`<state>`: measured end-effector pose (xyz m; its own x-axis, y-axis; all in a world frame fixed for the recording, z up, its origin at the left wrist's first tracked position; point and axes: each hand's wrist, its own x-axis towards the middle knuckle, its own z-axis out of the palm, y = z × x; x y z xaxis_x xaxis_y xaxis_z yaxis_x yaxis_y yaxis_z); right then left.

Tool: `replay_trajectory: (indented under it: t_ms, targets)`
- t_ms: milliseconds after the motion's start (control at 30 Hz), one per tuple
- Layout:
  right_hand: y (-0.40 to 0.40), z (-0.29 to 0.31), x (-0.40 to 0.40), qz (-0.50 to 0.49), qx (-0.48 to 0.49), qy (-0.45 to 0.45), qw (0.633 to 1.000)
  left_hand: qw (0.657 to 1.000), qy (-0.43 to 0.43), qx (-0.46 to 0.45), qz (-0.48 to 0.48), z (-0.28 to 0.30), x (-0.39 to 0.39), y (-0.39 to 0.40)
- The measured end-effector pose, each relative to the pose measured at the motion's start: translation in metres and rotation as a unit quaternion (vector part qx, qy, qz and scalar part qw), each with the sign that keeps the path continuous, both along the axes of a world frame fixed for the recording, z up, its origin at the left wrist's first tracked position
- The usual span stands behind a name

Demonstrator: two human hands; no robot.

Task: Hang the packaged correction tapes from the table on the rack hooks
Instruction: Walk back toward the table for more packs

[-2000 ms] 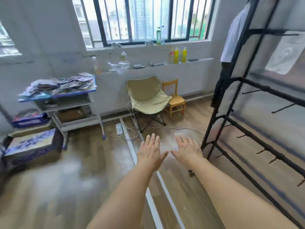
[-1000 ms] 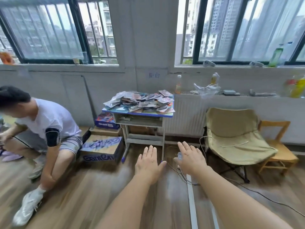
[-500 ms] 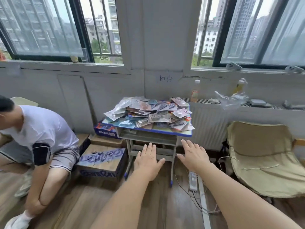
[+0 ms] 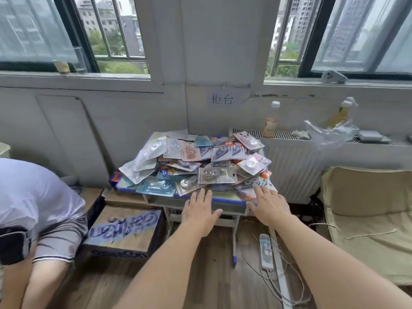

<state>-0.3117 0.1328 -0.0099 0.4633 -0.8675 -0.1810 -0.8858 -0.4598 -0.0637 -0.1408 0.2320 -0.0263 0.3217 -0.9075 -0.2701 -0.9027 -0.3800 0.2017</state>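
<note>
A heap of packaged correction tapes, flat blister cards in clear plastic, covers the small blue-edged table against the wall. My left hand hovers palm down with straight fingers just in front of the table's near edge, holding nothing. Over the table's front right corner my right hand is stretched out flat, its fingertips at the nearest packages; whether they touch is unclear. The rack with hooks is out of view.
A person in a white shirt crouches at the left. A printed cardboard box lies on the floor left of the table. A folding chair stands at the right, and a power strip with cables lies below.
The view has swung from the rack to the table and closed in on it. Both hands, still flat and empty, now reach the table's front edge.
</note>
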Motion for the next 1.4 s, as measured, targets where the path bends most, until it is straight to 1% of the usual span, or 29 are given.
replay_trajectory:
  t_ms: [233, 333, 533, 667, 800, 933, 1100, 1300, 1400]
  targets:
    - [-0.096, -0.01, 0.024, -0.011, 0.02, -0.008, 1.0, 1.0, -0.021, 0.014, -0.017, -0.009, 0.023, -0.087]
    - [-0.123, -0.02, 0.03, -0.021, 0.032, -0.005, 0.999, 1.0, -0.013, 0.013, -0.024, -0.018, 0.031, -0.111]
    - [-0.155, -0.042, 0.043, -0.041, 0.061, 0.02, 0.997, 0.998, -0.012, 0.044, -0.05, -0.034, 0.049, -0.153]
    - [-0.167, -0.052, 0.055, -0.071, 0.063, 0.009, 0.995, 0.995, 0.001, 0.066, -0.079, -0.045, 0.066, -0.176]
    - [-0.175, -0.064, 0.066, -0.114, 0.069, 0.013, 0.991, 0.988, -0.009, 0.085, -0.131, -0.056, 0.083, -0.193]
    - [-0.189, -0.068, 0.08, -0.15, 0.069, 0.002, 0.986, 0.981, -0.019, 0.067, -0.18, -0.07, 0.099, -0.206]
    - [-0.204, -0.073, 0.095, -0.192, 0.057, -0.012, 0.98, 0.979, -0.021, 0.059, -0.193, -0.077, 0.107, -0.212]
    - [-0.219, -0.081, 0.104, -0.294, 0.083, -0.05, 0.951, 0.98, -0.018, 0.036, -0.194, -0.085, 0.11, -0.214]
    - [-0.221, -0.081, 0.105, -0.301, 0.077, -0.052, 0.949, 0.981, -0.019, 0.032, -0.192, -0.087, 0.109, -0.215]
